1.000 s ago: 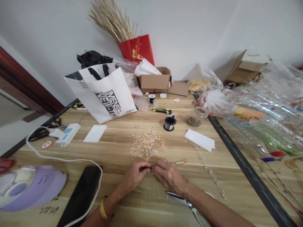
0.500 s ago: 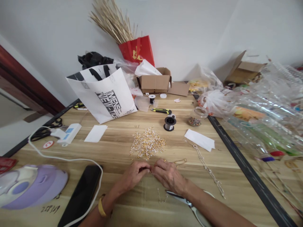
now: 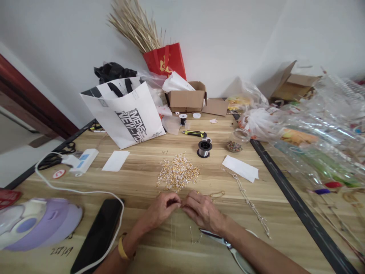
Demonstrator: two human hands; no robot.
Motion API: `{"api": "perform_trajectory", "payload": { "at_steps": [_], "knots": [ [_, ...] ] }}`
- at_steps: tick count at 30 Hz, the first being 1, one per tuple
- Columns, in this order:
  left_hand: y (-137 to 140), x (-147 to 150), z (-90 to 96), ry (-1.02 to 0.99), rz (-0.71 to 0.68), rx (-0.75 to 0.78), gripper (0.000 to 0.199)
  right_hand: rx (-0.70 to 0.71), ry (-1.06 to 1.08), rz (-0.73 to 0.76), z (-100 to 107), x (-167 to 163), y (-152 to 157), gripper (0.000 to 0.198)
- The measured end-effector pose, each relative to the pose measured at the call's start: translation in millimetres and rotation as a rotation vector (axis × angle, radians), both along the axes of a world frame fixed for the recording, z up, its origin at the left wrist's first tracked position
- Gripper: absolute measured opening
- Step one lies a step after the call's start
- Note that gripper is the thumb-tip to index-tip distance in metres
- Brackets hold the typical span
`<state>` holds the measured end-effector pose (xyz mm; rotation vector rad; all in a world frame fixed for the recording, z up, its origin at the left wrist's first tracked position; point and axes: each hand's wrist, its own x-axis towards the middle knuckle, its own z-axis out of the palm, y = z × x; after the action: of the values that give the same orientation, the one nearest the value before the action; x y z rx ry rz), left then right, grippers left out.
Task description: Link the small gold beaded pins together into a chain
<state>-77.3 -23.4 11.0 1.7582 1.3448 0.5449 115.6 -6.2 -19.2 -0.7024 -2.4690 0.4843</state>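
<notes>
Fingertips of my left hand (image 3: 165, 207) and my right hand (image 3: 201, 209) meet in a pinch just in front of a heap of small gold and clear beads (image 3: 178, 172). What they pinch is too small to make out; a thin clear thread (image 3: 172, 232) seems to hang below them. Under my right wrist lie scissors (image 3: 215, 238), partly covered by the forearm. A short fine chain (image 3: 195, 238) rests beside the blades. Beyond my right hand is a gold chain (image 3: 218, 194), and further right a longer silver-toned beaded chain (image 3: 252, 205).
A wire spool (image 3: 204, 149), a yellow-black utility knife (image 3: 194, 134) and a jar of beads (image 3: 234, 145) stand behind the heap. White paper (image 3: 241, 168) lies to the right. On the left are a black phone (image 3: 98, 234), a white cable (image 3: 85, 192) and a power strip (image 3: 85, 161).
Both hands stay in nearly the same place, with only slight finger movement. Nothing else has visibly moved.
</notes>
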Motion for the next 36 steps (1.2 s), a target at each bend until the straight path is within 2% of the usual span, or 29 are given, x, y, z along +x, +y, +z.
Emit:
{"api": "perform_trajectory", "payload": {
  "at_steps": [6, 16, 25, 36],
  "knots": [
    [0.4, -1.9, -2.2, 0.034, 0.001, 0.043, 0.012, -0.008, 0.018, 0.006, -2.2, 0.0, 0.4, 0.006],
    [0.7, -1.9, 4.8, 0.091, -0.021, 0.057, 0.014, 0.003, -0.015, -0.016, -0.4, -0.9, 0.6, 0.003],
    [-2.2, -0.4, 1.9, 0.127, -0.036, 0.078, 0.013, -0.005, -0.02, -0.013, 0.0, 0.5, 0.0, 0.01],
    [-0.4, -0.4, -0.9, 0.119, -0.04, 0.061, 0.013, 0.026, -0.03, 0.008, -1.4, -0.5, 0.6, 0.01]
  ]
}}
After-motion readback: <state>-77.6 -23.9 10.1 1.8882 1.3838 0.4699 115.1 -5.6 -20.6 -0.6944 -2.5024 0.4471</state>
